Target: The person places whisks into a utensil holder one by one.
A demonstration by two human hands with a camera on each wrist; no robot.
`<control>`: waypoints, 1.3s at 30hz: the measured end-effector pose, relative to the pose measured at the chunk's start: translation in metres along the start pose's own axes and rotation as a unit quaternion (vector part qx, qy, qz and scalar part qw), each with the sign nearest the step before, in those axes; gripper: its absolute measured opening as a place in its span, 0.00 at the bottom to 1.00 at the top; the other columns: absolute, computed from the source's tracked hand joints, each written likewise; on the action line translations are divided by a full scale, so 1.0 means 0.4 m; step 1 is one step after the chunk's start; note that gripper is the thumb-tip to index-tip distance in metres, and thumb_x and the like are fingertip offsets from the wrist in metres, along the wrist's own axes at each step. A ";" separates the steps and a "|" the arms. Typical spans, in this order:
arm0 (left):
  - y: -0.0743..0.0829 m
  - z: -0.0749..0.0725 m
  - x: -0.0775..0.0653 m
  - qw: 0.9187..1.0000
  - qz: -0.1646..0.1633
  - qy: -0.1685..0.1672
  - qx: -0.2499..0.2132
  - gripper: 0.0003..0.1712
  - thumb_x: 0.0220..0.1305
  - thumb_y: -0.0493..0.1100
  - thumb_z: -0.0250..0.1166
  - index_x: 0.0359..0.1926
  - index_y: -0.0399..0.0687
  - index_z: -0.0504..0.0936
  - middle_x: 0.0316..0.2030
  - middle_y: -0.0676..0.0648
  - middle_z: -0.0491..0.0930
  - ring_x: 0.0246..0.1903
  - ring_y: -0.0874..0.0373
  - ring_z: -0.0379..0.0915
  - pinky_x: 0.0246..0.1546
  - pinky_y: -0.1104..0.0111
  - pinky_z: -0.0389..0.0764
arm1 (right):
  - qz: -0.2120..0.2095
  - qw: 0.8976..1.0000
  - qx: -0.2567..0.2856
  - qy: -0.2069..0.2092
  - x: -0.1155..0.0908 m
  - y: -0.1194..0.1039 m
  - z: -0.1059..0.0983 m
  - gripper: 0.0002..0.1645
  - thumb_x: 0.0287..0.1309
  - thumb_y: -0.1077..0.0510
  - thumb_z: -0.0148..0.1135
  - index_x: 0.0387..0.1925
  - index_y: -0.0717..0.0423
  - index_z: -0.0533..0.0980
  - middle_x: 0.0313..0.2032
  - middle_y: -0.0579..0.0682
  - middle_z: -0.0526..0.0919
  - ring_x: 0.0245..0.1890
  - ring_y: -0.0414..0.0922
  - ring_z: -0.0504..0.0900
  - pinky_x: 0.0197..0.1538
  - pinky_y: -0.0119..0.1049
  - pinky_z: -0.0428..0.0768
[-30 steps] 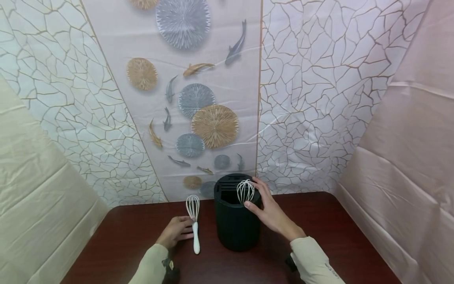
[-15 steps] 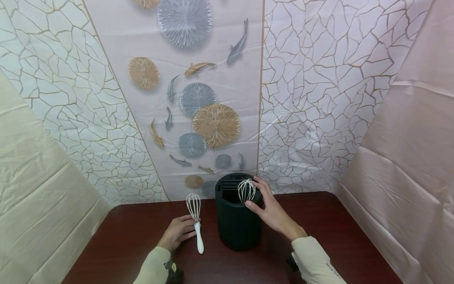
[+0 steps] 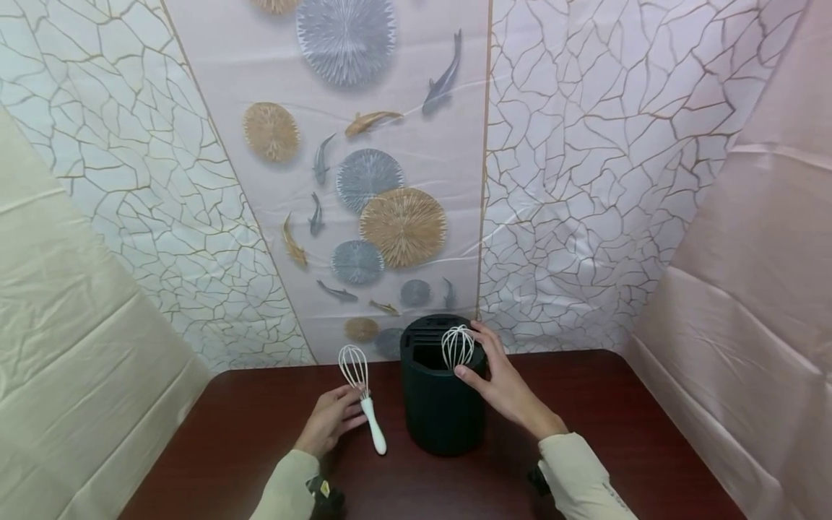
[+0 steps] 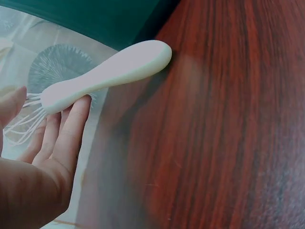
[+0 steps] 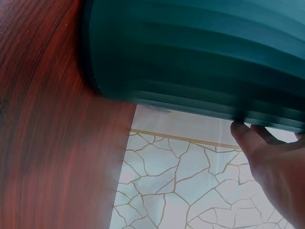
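Observation:
My left hand holds a white whisk near the neck, left of a dark green utensil holder. In the left wrist view, the fingers lie under the whisk's handle and the thumb is beside the wires. Its wire end points up and away, tilted left, and the handle points toward me. My right hand grips the holder's upper right rim, thumb at the front and fingers farther back. A second whisk stands in the holder with its wire head above the rim; its lower part is hidden.
The holder stands on a dark red-brown wooden table. A patterned cloth hangs behind the table's far edge. Beige cloth closes off the right side, and a similar one the left.
The left-hand whisk has turned, its handle end swinging right toward the holder and its wire end tipping left. My right hand stays at the holder's rim. The head view has shifted slightly.

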State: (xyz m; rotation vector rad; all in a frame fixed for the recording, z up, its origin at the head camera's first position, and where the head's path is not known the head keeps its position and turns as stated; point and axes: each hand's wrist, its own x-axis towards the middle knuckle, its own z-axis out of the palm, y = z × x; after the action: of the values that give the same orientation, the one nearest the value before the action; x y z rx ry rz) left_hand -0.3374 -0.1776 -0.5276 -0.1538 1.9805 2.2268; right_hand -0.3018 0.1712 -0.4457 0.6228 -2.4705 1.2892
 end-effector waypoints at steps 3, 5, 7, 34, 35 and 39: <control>0.011 0.000 -0.010 1.000 0.008 0.011 -0.007 0.33 0.77 0.48 0.66 0.71 0.29 0.70 0.59 0.33 0.83 0.49 0.51 0.86 0.48 0.57 0.88 | 0.005 1.000 0.004 -0.004 0.001 -0.001 0.005 0.44 0.73 0.43 0.65 0.81 0.48 0.57 0.83 0.51 0.48 0.78 0.63 0.59 0.70 0.68 0.68; 0.018 0.001 -0.015 1.000 0.015 0.012 -0.017 0.31 0.77 0.46 0.66 0.70 0.28 0.70 0.56 0.35 0.85 0.49 0.51 0.86 0.48 0.57 0.88 | 0.005 1.000 0.002 -0.003 0.001 -0.001 0.007 0.44 0.73 0.43 0.65 0.81 0.49 0.58 0.83 0.52 0.48 0.78 0.63 0.59 0.70 0.68 0.68; 0.024 0.001 -0.017 0.999 0.018 0.014 -0.028 0.29 0.77 0.44 0.66 0.68 0.29 0.71 0.51 0.40 0.87 0.48 0.52 0.87 0.48 0.57 0.89 | 0.005 1.000 -0.001 -0.002 0.001 -0.001 0.009 0.44 0.74 0.43 0.65 0.81 0.48 0.58 0.83 0.52 0.48 0.78 0.63 0.59 0.70 0.69 0.68; 0.131 0.022 -0.066 0.996 0.048 0.010 -0.078 0.24 0.73 0.38 0.68 0.65 0.33 0.75 0.44 0.48 0.86 0.42 0.56 0.87 0.45 0.57 0.89 | 0.020 0.999 -0.036 0.003 0.005 -0.006 0.021 0.44 0.75 0.38 0.61 0.81 0.46 0.56 0.84 0.49 0.48 0.74 0.63 0.67 0.64 0.77 0.67; 0.135 0.026 -0.068 0.996 0.048 0.005 -0.080 0.25 0.73 0.38 0.68 0.65 0.33 0.74 0.44 0.48 0.86 0.42 0.56 0.87 0.45 0.57 0.89 | 0.018 0.999 -0.037 0.006 0.003 -0.007 0.018 0.44 0.75 0.38 0.61 0.81 0.47 0.56 0.83 0.50 0.48 0.74 0.64 0.67 0.63 0.77 0.67; 0.154 0.035 -0.080 0.995 0.053 -0.004 -0.083 0.25 0.73 0.38 0.68 0.66 0.32 0.74 0.45 0.48 0.86 0.43 0.57 0.86 0.46 0.57 0.89 | 0.011 0.999 -0.041 0.014 -0.004 -0.011 0.015 0.42 0.75 0.40 0.61 0.81 0.47 0.57 0.83 0.50 0.49 0.73 0.64 0.68 0.60 0.82 0.66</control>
State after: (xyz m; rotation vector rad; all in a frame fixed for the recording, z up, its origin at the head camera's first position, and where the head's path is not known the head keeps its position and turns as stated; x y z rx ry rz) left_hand -0.3168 -0.1723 -0.4600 -0.0614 1.8391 2.4539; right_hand -0.2984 0.1642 -0.4468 0.5557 -2.4993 1.1889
